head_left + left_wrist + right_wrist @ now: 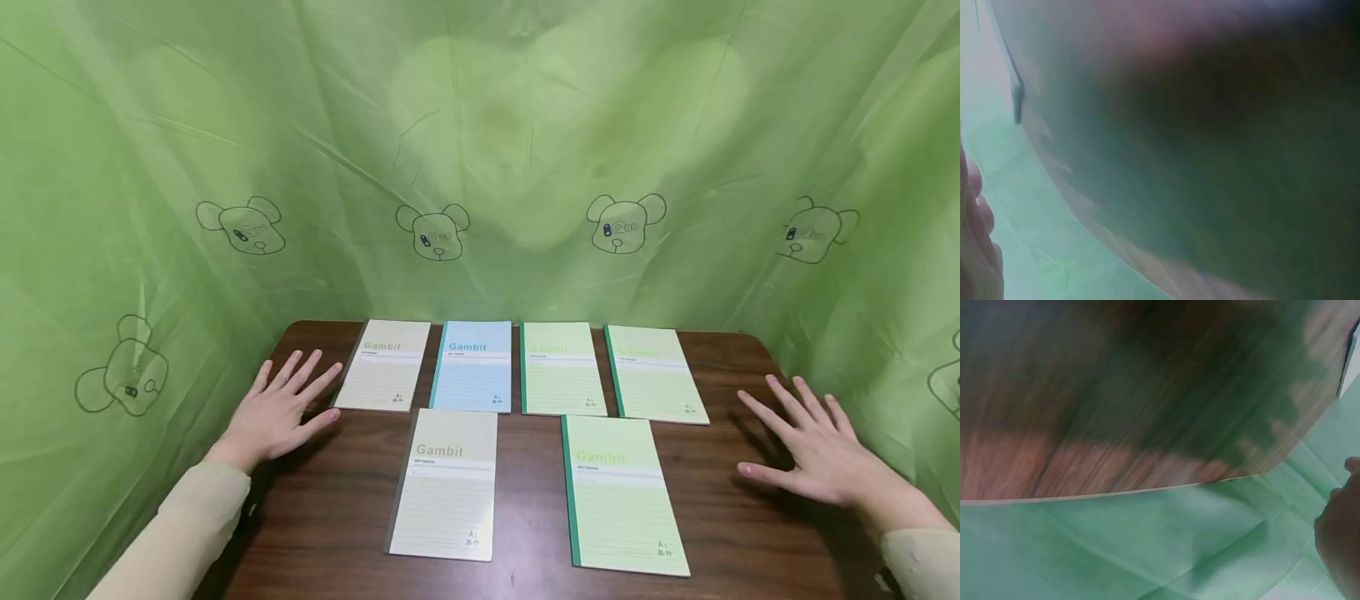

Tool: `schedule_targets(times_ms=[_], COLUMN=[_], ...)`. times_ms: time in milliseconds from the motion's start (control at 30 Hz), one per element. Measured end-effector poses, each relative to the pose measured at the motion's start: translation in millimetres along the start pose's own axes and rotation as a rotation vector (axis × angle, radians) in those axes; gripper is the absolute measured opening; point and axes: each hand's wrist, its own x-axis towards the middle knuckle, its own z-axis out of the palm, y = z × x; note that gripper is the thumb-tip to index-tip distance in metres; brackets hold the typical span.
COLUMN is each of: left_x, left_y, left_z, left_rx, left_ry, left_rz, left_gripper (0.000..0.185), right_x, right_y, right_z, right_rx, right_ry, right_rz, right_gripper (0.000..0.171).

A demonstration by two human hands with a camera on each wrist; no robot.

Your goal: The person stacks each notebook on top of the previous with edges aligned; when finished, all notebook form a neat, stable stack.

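Two hands lie flat on a dark brown wooden worktop [337, 500]. The left hand [281, 408] is on the left side, with its fingers straight and spread out. It holds nothing. Its fingertips are just beside the cream notebook in the back row [384, 364], near that book's left edge, but I cannot tell if they touch it. The right hand [813, 442] is on the right side, also flat with fingers spread, and it holds nothing too. It is near the right green notebook in the back row [654, 373], but there is bare wood between them.

Six notebooks lie flat on the worktop. Four sit side by side in the back row: the cream one, then a blue notebook [474, 365], then a green notebook [561, 367], then the right green one. Two more lie in front, closer to the person: a front cream notebook [446, 483] and a front green notebook [621, 493]. These two are apart from each other, with wood showing between them. Most covers show the word "Gambit" near the top.

A green plastic sheet [480, 125] with little drawn bear faces hangs behind and around the worktop. The person wears pale sleeves [191, 521].

The left wrist view is very blurry; it shows dark wood, some green sheet and a bit of skin at the edge. The right wrist view shows the edge of the worktop [1116, 425] over the green sheet [1116, 550], with part of the hand at the right side.
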Motion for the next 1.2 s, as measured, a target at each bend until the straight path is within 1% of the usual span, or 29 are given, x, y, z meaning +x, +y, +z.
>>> schedule_targets(times_ms=[100, 167, 233, 367, 433, 533, 633, 733, 800, 900, 967, 1067, 1200], left_x=[13.1, 24.8, 38.5, 68.7, 83.5, 103.9, 121.4, 136.2, 145.5, 159.1, 168.1, 179.7, 193.5], left_y=[10.0, 21.1, 36.0, 72.7, 94.4, 129.5, 165.3, 198.0, 217.9, 245.4, 262.6, 287.4, 318.1], left_z=[1.3, 2.1, 2.5, 3.5, 3.2, 1.9, 0.1, -2.9, -6.0, -13.0, -15.2, -16.6, -9.9], left_rx=[-0.013, -0.018, -0.022, -0.015, -0.03, -0.06, -0.082, -0.099, -0.1, -0.137, -0.184, -0.292, -0.43], left_ry=[-0.015, -0.026, -0.042, -0.043, -0.025, -0.019, -0.029, -0.037, -0.044, -0.045, -0.042, -0.034, -0.014], left_rz=[-0.006, -0.001, 0.01, 0.061, 0.091, 0.126, 0.155, 0.173, 0.17, 0.147, 0.118, 0.075, 0.036], left_gripper=[0.083, 0.084, 0.084, 0.084, 0.084, 0.083, 0.083, 0.083, 0.084, 0.083, 0.082, 0.079, 0.076], right_x=[5.2, 10.0, 16.4, 33.5, 43.7, 57.8, 69.4, 77.7, 81.4, 83.1, 82.0, 80.7, 79.8], right_y=[-4.0, -8.8, -15.5, -32.7, -41.9, -54.2, -62.3, -66.4, -65.9, -64.6, -62.5, -60.7, -60.6], right_z=[0.7, 1.0, 0.4, -2.5, -3.1, -3.1, -2.9, -2.4, -0.9, 2.2, 6.5, 14.8, 25.1], right_rx=[0.065, 0.121, 0.171, 0.208, 0.209, 0.226, 0.269, 0.356, 0.424, 0.488, 0.489, 0.485, 0.506], right_ry=[-0.027, -0.053, -0.081, -0.131, -0.155, -0.167, -0.151, -0.133, -0.124, -0.071, -0.03, 0.048, 0.119], right_rz=[0.024, 0.059, 0.103, 0.195, 0.232, 0.276, 0.295, 0.308, 0.326, 0.336, 0.343, 0.349, 0.388], right_gripper=[0.12, 0.118, 0.116, 0.118, 0.121, 0.126, 0.126, 0.125, 0.121, 0.111, 0.101, 0.088, 0.08])
